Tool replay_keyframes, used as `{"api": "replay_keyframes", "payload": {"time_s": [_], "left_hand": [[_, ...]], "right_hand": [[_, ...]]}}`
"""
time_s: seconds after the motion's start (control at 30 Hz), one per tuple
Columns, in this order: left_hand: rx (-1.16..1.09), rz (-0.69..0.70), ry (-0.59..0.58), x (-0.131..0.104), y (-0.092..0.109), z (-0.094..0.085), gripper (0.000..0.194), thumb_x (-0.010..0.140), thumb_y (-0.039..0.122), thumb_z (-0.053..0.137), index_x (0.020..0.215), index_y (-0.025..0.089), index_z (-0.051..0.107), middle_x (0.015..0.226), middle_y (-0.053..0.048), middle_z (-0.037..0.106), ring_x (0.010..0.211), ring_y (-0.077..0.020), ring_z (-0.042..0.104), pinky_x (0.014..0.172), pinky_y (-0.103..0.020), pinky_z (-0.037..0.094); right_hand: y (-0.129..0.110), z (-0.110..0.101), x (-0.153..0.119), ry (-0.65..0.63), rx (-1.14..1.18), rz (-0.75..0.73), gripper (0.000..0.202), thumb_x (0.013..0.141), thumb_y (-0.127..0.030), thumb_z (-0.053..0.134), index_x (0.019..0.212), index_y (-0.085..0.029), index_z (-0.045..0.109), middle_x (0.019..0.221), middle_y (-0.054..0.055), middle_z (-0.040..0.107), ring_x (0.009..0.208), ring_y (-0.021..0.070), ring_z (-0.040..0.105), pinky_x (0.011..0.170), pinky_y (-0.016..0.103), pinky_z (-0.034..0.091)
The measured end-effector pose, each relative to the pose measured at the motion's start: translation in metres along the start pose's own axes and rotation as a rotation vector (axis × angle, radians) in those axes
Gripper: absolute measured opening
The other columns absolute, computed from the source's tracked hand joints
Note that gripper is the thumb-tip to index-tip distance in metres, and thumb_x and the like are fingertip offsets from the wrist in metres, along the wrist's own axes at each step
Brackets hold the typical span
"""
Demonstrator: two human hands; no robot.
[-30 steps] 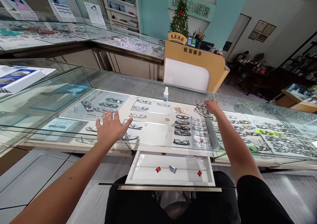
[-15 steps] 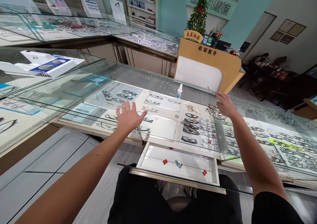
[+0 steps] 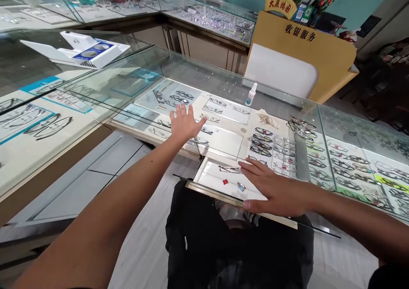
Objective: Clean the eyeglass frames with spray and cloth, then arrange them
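Note:
My left hand [image 3: 185,123] rests with spread fingers on the glass countertop, above trays of eyeglasses. Over the open drawer [image 3: 212,176] at the counter's front is my right hand [image 3: 266,186], its fingers stretched out and its thumb apart, holding nothing. A pair of glasses [image 3: 229,169] lies in the drawer, left of my right fingertips, with a red packet [image 3: 225,181] and a silver-blue packet [image 3: 241,186] nearby. Rows of dark-framed glasses [image 3: 262,144] are just beyond my right hand.
A white spray bottle [image 3: 251,95] and a beige cloth [image 3: 266,118] are farther back. More glasses [image 3: 302,128] lie in a pile at the right. An opened white box [image 3: 105,59] is at the left. A yellow cash desk [image 3: 332,63] stands behind.
My right hand has come from the back right of the counter to the drawer and no longer touches the glasses there. A pair of glasses now shows in the drawer. The view has shifted downward.

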State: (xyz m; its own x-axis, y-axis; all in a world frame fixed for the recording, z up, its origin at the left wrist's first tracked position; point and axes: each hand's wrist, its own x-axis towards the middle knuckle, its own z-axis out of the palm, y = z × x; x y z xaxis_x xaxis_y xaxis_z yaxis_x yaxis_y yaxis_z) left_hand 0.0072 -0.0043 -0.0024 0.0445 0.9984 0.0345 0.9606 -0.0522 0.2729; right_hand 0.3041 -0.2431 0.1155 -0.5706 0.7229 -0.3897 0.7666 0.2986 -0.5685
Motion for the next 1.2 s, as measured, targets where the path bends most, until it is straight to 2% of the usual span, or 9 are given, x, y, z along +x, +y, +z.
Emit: {"api": "replay_keyframes", "payload": {"time_s": [0.17, 0.3, 0.43, 0.53, 0.63, 0.7, 0.8, 1.0, 1.2], "left_hand": [[0.008, -0.001, -0.019, 0.001, 0.000, 0.000, 0.107, 0.098, 0.083, 0.025, 0.174, 0.008, 0.023, 0.183, -0.020, 0.011, 0.170, -0.0403, 0.006, 0.135, -0.062, 0.003], [0.018, -0.013, -0.030, -0.001, 0.002, -0.003, 0.106, 0.098, 0.083, 0.024, 0.174, 0.009, 0.024, 0.183, -0.019, 0.010, 0.170, -0.0387, 0.007, 0.136, -0.061, 0.005], [0.025, -0.018, -0.030, -0.001, 0.003, -0.003, 0.105, 0.098, 0.083, 0.024, 0.174, 0.010, 0.023, 0.183, -0.019, 0.010, 0.171, -0.0375, 0.006, 0.136, -0.061, 0.005], [0.039, -0.019, -0.022, 0.000, 0.003, -0.003, 0.104, 0.098, 0.082, 0.024, 0.174, 0.010, 0.024, 0.183, -0.019, 0.011, 0.171, -0.0369, 0.007, 0.136, -0.061, 0.006], [0.045, -0.022, -0.014, -0.001, 0.004, -0.004, 0.103, 0.099, 0.080, 0.024, 0.174, 0.009, 0.026, 0.182, -0.020, 0.013, 0.171, -0.0370, 0.008, 0.136, -0.061, 0.007], [0.050, -0.021, -0.014, -0.001, 0.004, -0.005, 0.103, 0.099, 0.080, 0.025, 0.173, 0.009, 0.026, 0.182, -0.020, 0.013, 0.170, -0.0375, 0.009, 0.136, -0.061, 0.008], [0.068, -0.021, -0.015, -0.001, 0.003, -0.005, 0.103, 0.099, 0.080, 0.025, 0.174, 0.010, 0.026, 0.182, -0.020, 0.013, 0.170, -0.0376, 0.009, 0.136, -0.061, 0.009], [0.091, -0.015, 0.011, 0.002, 0.000, -0.002, 0.100, 0.099, 0.079, 0.023, 0.173, 0.011, 0.028, 0.182, -0.019, 0.016, 0.170, -0.0367, 0.012, 0.135, -0.062, 0.012], [0.121, -0.013, -0.001, 0.002, -0.001, -0.005, 0.100, 0.100, 0.078, 0.022, 0.173, 0.009, 0.027, 0.181, -0.020, 0.017, 0.170, -0.0368, 0.012, 0.135, -0.063, 0.013]], "right_hand": [[0.011, 0.030, 0.027, -0.250, 0.160, 0.122, 0.104, 0.098, -0.088, 0.034, 0.175, -0.020, 0.024, 0.184, 0.009, 0.014, 0.172, 0.0353, -0.003, 0.140, 0.054, 0.009], [0.025, 0.048, 0.050, -0.258, 0.186, 0.223, 0.112, 0.096, -0.092, 0.023, 0.176, -0.014, 0.018, 0.185, 0.013, 0.006, 0.171, 0.0376, -0.009, 0.139, 0.055, 0.005], [0.058, 0.073, 0.088, -0.056, 0.039, 0.296, 0.113, 0.097, -0.090, 0.017, 0.176, -0.010, 0.013, 0.185, 0.015, 0.006, 0.171, 0.0375, -0.011, 0.139, 0.054, 0.004], [0.094, 0.090, 0.131, 0.199, -0.156, 0.296, 0.114, 0.097, -0.089, 0.022, 0.175, -0.006, 0.015, 0.185, 0.015, 0.003, 0.171, 0.0381, -0.012, 0.139, 0.054, 0.001], [0.132, 0.098, 0.181, 0.475, -0.302, 0.276, 0.109, 0.100, -0.084, 0.023, 0.174, -0.005, 0.015, 0.184, 0.017, 0.009, 0.171, 0.0401, -0.004, 0.138, 0.056, -0.002], [0.156, 0.099, 0.214, 0.597, -0.361, 0.245, 0.106, 0.102, -0.080, 0.019, 0.174, -0.002, 0.009, 0.184, 0.019, 0.009, 0.171, 0.0395, -0.003, 0.138, 0.057, -0.002], [0.184, 0.092, 0.256, 0.689, -0.394, 0.249, 0.104, 0.104, -0.076, 0.016, 0.174, 0.001, 0.006, 0.184, 0.021, 0.007, 0.171, 0.0375, -0.004, 0.139, 0.055, -0.002], [0.224, 0.060, 0.315, 0.760, -0.396, 0.319, 0.105, 0.103, -0.076, 0.025, 0.174, 0.000, 0.009, 0.184, 0.020, 0.007, 0.171, 0.0374, -0.007, 0.139, 0.055, -0.004], [0.263, 0.035, 0.353, 0.765, -0.349, 0.369, 0.103, 0.103, -0.074, 0.027, 0.174, -0.001, 0.012, 0.184, 0.018, 0.013, 0.171, 0.0371, -0.005, 0.138, 0.056, -0.005]]}}
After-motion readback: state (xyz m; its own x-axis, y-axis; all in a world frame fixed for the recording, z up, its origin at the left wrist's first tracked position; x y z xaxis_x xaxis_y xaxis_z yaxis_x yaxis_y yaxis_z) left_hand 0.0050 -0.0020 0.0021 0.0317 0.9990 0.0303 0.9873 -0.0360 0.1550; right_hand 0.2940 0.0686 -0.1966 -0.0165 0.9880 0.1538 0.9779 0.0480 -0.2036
